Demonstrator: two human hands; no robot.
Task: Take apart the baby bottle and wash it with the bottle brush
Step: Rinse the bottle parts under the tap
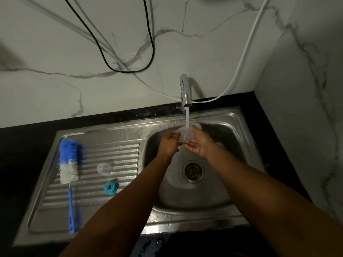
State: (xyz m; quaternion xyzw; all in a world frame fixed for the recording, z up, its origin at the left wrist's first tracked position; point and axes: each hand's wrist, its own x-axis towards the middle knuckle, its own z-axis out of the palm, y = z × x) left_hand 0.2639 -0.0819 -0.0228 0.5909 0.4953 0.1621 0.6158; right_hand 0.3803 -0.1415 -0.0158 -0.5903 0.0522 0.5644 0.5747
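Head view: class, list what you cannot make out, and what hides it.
- Head view: clear bottle, outline lost in water and between left hand and right hand.
- Head view: markings on brush handle, too small.
- Head view: both elbows, cut off by the bottom edge.

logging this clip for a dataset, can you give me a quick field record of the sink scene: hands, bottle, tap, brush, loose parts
hands: left hand and right hand both hold the clear bottle over the basin
tap: tap running, water falls onto the bottle
brush: bottle brush lies on the drainboard, no hand on it
loose parts: clear cap and teal ring on the drainboard, apart from each other
stage: bottle taken apart, being rinsed
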